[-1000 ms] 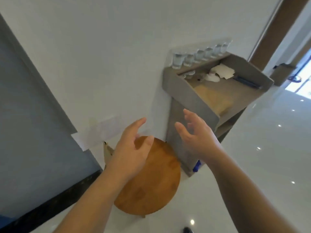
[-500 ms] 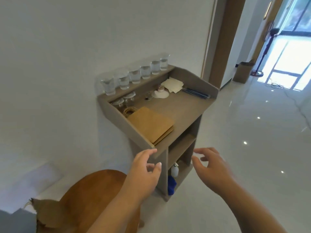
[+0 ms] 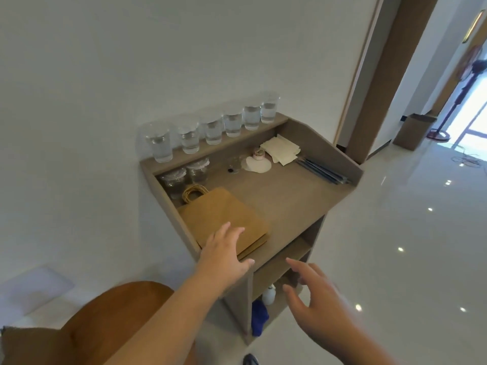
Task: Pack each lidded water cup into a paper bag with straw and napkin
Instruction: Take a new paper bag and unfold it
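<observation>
Brown paper bags (image 3: 224, 217) lie flat in a stack at the near left corner of the stand (image 3: 290, 196), centre of the frame, with their twisted handles toward the wall. The left hand (image 3: 224, 248) reaches over the stack's near corner, fingers straight and spread, thumb out by the front edge. It grasps nothing, and whether the fingertips touch the paper is hard to tell. The right hand (image 3: 313, 299) hangs at lower right in front of the shelves, fingers loosely spread around nothing.

6 clear water cups (image 3: 210, 129) line the back ledge; lids on them cannot be made out. 2 lidded cups (image 3: 184, 177) stand below that ledge, partly in shadow. Napkins (image 3: 280, 151) and long dark straws (image 3: 322, 171) lie at the top's upper right, beside a white pile (image 3: 258, 164) too blurred to identify. A small bottle (image 3: 268, 295) and something blue (image 3: 259, 316) sit half hidden on the lower shelf. A round wooden stool (image 3: 110, 312) is cut off at lower left.
</observation>
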